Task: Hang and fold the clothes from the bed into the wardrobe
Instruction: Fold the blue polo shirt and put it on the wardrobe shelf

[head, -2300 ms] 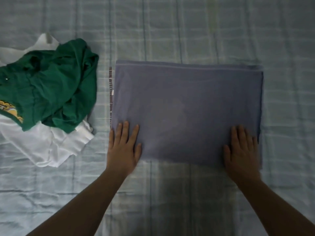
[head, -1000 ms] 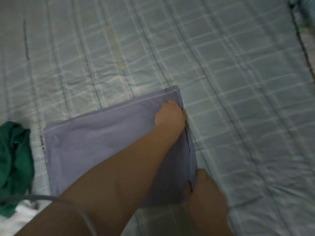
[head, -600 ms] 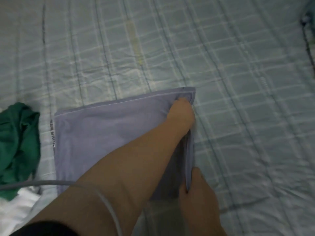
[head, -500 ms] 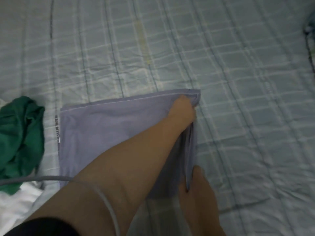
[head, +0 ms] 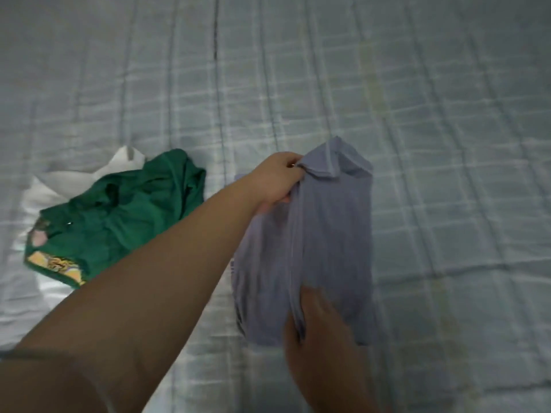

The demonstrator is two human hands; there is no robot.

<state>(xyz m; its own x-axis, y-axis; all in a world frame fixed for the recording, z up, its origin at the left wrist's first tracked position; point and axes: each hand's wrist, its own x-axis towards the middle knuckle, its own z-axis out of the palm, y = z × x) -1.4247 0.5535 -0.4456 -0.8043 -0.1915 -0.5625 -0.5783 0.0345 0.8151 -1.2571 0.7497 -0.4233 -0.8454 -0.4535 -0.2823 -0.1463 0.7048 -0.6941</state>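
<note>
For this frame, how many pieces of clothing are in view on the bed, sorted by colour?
Blue-grey garment, held by both hands: 1
Green garment: 1
White garment, partly under the green one: 1
Total: 3

no readable text, labels, or numbers
</note>
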